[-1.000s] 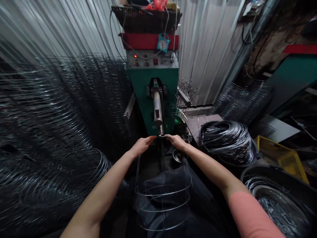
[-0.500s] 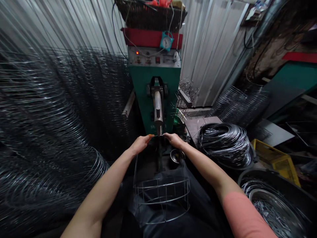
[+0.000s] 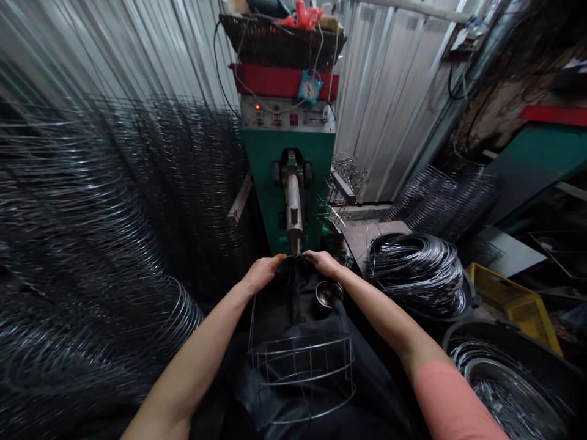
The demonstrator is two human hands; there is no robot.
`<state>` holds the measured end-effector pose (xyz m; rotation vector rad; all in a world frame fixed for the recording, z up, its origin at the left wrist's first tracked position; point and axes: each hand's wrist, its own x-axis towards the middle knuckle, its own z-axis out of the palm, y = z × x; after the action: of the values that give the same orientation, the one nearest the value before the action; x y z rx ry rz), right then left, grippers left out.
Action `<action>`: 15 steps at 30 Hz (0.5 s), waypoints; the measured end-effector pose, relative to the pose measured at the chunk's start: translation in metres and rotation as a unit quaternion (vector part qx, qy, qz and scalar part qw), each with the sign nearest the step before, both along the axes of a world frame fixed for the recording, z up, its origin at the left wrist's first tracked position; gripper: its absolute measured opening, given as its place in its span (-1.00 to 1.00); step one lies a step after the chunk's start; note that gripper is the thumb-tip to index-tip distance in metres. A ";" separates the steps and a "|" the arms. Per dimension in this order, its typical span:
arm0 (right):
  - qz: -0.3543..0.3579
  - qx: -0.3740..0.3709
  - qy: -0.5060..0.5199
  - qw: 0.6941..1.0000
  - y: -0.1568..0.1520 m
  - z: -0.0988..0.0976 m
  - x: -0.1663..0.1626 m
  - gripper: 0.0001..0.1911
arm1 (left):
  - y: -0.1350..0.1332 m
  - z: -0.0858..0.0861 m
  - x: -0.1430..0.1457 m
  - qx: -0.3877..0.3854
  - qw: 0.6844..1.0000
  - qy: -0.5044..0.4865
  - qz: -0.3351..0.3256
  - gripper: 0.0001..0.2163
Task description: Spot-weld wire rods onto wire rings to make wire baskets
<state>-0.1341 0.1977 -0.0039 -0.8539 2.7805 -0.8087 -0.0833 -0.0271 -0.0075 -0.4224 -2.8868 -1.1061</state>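
A thin metal wire (image 3: 290, 256) runs across the tip of the machine's electrode (image 3: 294, 201). My left hand (image 3: 263, 272) pinches its left side, with something orange at the fingertips. My right hand (image 3: 323, 263) pinches the right side, thumb and finger closed. Behind them stands the green spot-welding machine (image 3: 257, 162), its red lamp lit. In my lap, on a dark apron (image 3: 376, 382), rests a round wire basket frame (image 3: 301, 350). One of its wires rises on the left toward my left hand; whether it joins the held wire I cannot tell.
Tall stacks of wire rings (image 3: 101, 201) crowd the left side. At right are a coil of cut wire (image 3: 417, 263), a yellow crate (image 3: 516, 302) and a steel bowl (image 3: 498, 366) of short wire pieces. A small bowl (image 3: 325, 294) sits below my right hand.
The whole view has shifted slightly, so everything appears a little lower. Both hands keep the same grip on the wire at the electrode.
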 end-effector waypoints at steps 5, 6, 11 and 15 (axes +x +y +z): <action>0.019 -0.011 -0.006 1.000 0.000 0.002 0.000 -0.69 | -0.002 -0.002 0.001 0.011 1.000 -0.005 0.009 -0.59; 0.022 -0.011 -0.008 1.000 0.000 0.003 -0.001 -0.69 | -0.002 -0.002 0.001 0.012 1.000 -0.006 0.009 -0.59; 0.033 -0.019 -0.017 0.999 0.000 0.005 0.000 -0.70 | -0.001 -0.003 0.001 0.027 1.000 -0.013 0.008 -0.60; 0.032 -0.031 -0.017 0.999 0.000 0.003 0.000 -0.70 | 0.000 0.001 0.002 0.038 0.999 -0.017 0.002 -0.61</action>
<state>-0.1339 0.1976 -0.0007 -0.9268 2.6964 -0.8951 -0.0813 -0.0271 -0.0069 -0.3993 -2.8619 -1.2281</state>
